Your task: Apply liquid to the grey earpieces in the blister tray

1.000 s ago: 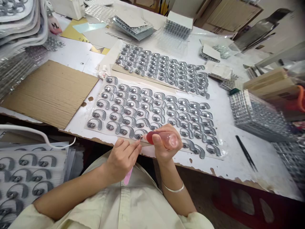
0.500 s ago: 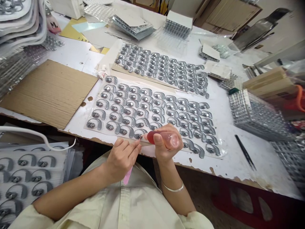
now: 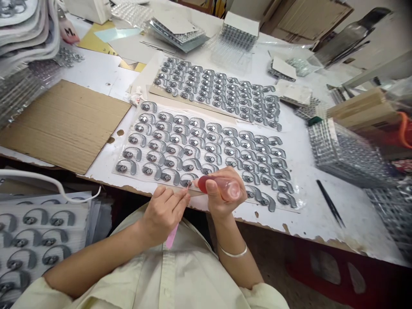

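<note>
My left hand [image 3: 163, 213] pinches a slim pink-handled pick [image 3: 172, 237], its fine tip at a grey ear-hook-shaped part [image 3: 186, 180] in the front row. My right hand [image 3: 222, 193] grips a translucent red squeeze bulb [image 3: 222, 188], with its narrow end pointing left, close to the same part. Both hands rest near the table's front edge. That part sits on a clear plastic sheet [image 3: 298, 201] holding rows of similar parts with shiny metal centres. My fingers hide a few parts in the front row.
A second sheet of parts [image 3: 215, 88] lies behind the first. Cardboard [image 3: 64, 120] lies to the left, and more sheets [image 3: 41, 240] stack below the chipped white table edge [image 3: 322, 234]. Black tweezers [image 3: 330, 203] and stacked trays [image 3: 347, 156] are on the right.
The whole scene sits slightly higher and further left in the view. My hands keep their hold, with the pick and bulb still at the same part.
</note>
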`<state>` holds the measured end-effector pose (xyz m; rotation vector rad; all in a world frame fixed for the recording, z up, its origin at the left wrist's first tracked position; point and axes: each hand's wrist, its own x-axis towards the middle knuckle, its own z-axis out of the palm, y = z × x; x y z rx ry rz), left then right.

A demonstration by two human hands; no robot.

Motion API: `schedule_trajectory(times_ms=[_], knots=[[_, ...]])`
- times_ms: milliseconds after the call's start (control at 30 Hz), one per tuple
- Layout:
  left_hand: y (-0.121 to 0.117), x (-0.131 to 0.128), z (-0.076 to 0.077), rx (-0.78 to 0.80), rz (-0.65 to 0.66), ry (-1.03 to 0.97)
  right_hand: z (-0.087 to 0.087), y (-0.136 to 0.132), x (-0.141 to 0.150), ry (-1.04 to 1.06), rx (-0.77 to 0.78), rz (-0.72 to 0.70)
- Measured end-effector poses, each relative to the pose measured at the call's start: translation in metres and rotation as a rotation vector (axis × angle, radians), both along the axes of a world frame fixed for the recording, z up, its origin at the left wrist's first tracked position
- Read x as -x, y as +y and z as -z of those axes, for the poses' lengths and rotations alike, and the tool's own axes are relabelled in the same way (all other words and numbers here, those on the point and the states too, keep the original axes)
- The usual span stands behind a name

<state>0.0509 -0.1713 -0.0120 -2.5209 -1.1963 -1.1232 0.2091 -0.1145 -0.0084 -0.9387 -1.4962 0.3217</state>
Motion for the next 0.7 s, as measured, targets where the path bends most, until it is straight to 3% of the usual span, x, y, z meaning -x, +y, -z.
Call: schedule_trajectory(times_ms=[700], knots=[[0.0007, 0.0015, -0.0014, -0.001, 0.002, 0.007, 0.0021, -0.0029, -0.0062, -0.022, -0.003, 0.083]])
